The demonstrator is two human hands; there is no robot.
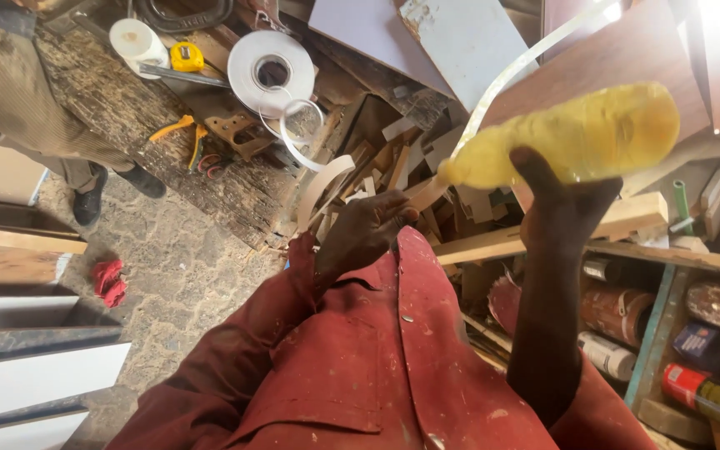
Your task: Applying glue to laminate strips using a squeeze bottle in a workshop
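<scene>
Right hand [564,204] raised, wrapped around the middle of a yellow plastic bottle [572,137] full of yellow liquid, thumb up over the near side. Bottle lying nearly level, nozzle end pointing left and slightly down toward a pale strip of edge banding [514,71] that runs up toward the top right. Nozzle tip close above the left hand [368,229], though touching or not cannot be told.

Left hand held in front of the chest, fingers curled inward around the lower end of the strip (the exact grip hidden behind the knuckles). Both sleeves and the shirt front dark red, flecked with pale spots.

Beyond the hands, a heap of wood offcuts [393,171] against a rough, dark workbench [139,112]. On the bench: a large white roll of banding [270,71], a smaller tape roll [135,40], a yellow tape measure [186,57], orange-handled pliers [178,133]. Lower right, a wooden shelf [677,258] with cans and tins lying on their sides. On the stone floor at left, a red rag [110,279], white boards [35,375], and another person's leg and dark shoe [89,204] at the bench's edge.
</scene>
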